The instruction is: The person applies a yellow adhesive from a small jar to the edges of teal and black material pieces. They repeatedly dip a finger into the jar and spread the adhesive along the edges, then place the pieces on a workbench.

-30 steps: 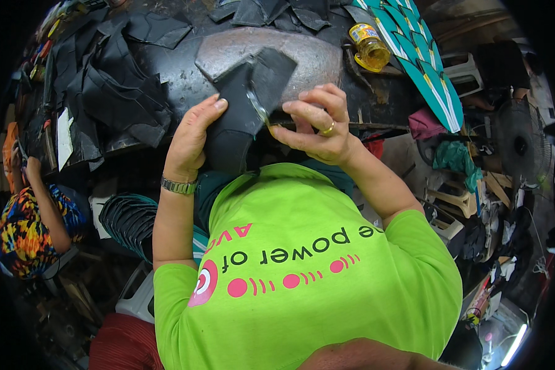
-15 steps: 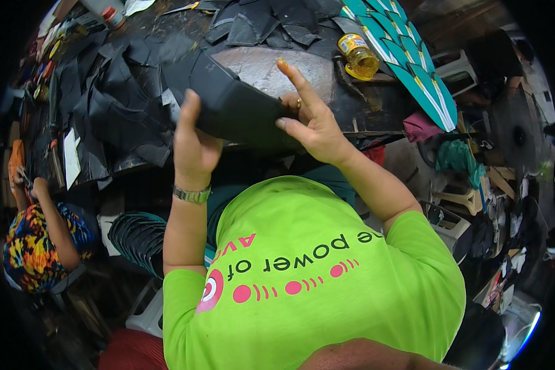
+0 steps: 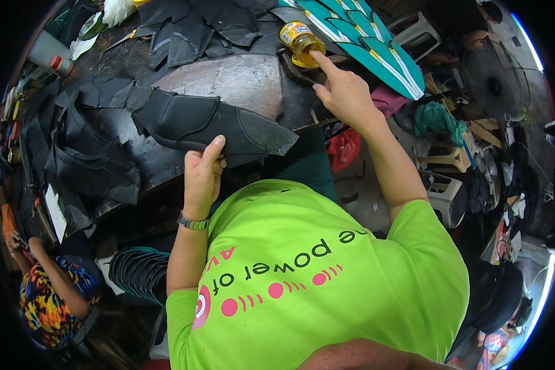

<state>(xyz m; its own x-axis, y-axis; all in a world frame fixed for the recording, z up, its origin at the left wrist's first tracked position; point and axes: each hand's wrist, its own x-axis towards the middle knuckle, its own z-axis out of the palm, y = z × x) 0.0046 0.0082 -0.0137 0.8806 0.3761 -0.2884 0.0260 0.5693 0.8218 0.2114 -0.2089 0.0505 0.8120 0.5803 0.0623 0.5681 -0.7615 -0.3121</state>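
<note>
A black shoe upper point(image 3: 228, 126), stitched and curved with a rough-edged end, is held by my left hand point(image 3: 205, 176), thumb on top and fingers underneath. It hangs over the front edge of the worktable. My right hand point(image 3: 348, 92) is at the jar point(image 3: 299, 43) of yellow paste, its index finger stretched to the mouth. The fingertip is hidden inside the rim. Nothing is gripped in that hand; its thumb stands apart and the other fingers are curled out of sight. The jar leans with its mouth toward me.
Black cut pieces pile up on the table at left point(image 3: 92, 148) and back point(image 3: 197, 24). A worn smooth slab point(image 3: 228, 80) lies in the middle. Teal insole-shaped pieces point(image 3: 382, 61) overlap at the right. Another person point(image 3: 58, 299) works at far left; a fan point(image 3: 496, 77) stands at right.
My right hand has left the shoe upper and moved its index finger to the jar. My left hand keeps the upper, now lowered and turned flatter. The view has shifted.
</note>
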